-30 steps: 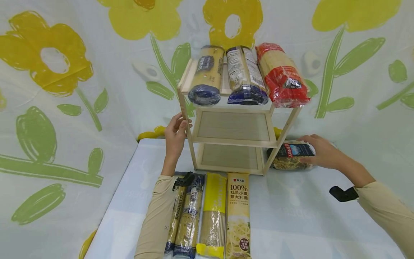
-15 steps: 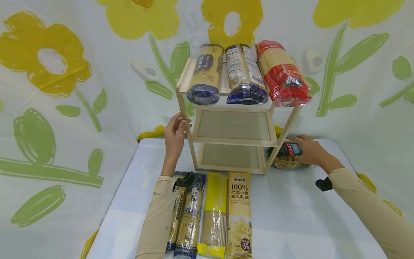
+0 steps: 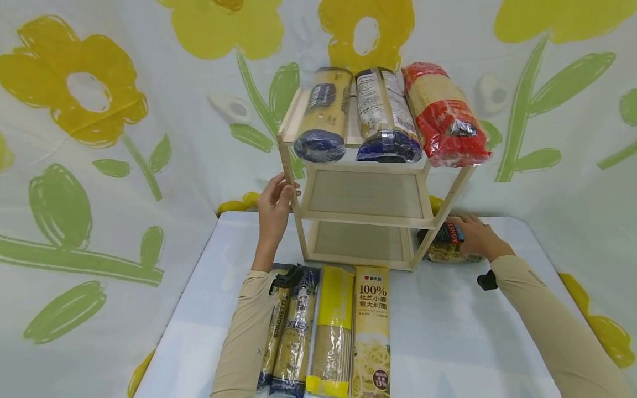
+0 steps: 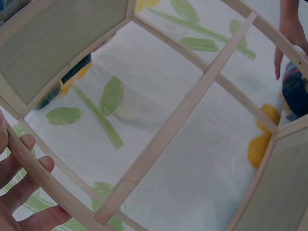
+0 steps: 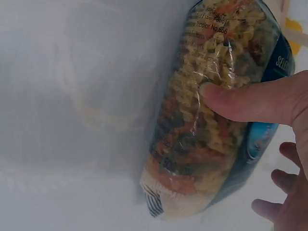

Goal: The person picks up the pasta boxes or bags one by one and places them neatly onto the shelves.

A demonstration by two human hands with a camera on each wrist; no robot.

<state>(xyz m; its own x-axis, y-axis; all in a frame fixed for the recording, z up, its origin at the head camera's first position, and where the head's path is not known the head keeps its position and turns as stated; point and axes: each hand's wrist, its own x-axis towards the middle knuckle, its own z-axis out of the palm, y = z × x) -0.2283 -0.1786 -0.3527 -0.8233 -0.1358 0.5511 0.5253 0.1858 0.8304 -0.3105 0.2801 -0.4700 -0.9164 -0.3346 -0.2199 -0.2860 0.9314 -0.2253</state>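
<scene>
Moved leftward, the right hand [image 3: 479,237] clasps the pasta bag [image 5: 202,130], whose slick film could slip; left hand [image 3: 273,207] grips the wooden rack [image 3: 367,220].

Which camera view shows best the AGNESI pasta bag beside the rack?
The right wrist view: the pasta bag lies large and close, only partly covered by the right hand. The head view shows it smaller, partly behind that hand and a rack leg; the left wrist view, just a dark part at the edge.
</scene>
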